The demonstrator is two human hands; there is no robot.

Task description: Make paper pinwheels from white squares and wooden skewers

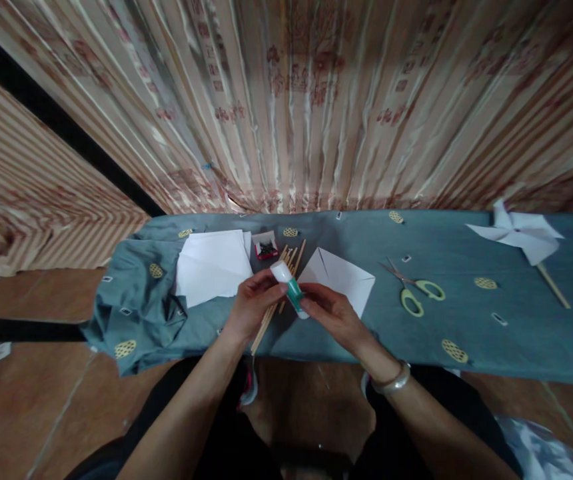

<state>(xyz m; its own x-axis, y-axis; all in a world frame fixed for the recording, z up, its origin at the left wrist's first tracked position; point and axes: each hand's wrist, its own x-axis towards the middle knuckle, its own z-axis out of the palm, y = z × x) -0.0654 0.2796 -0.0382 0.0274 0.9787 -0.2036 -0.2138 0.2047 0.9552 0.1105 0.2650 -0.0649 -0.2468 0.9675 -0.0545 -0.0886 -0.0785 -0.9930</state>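
A glue stick (293, 292) with a white cap and a green label is held above the front of the table, tilted. My left hand (254, 299) grips it near the white cap, thumb against its side. Around its lower end close the fingers of my right hand (334, 313). Beneath my hands lie several thin wooden sticks (261, 331), partly covered by the hands. Just beyond my right hand is a square of white paper (344, 279) with cuts running in from its corners. The cap appears to be on the glue stick.
A stack of white paper (214, 267) lies left, beside a small red box of dark pins (266, 247). Scissors with green handles (419, 293) lie open to the right. A white paper pinwheel (521, 233) is farther right on the blue-green cloth (391, 340). Curtains (286, 147) hang behind.
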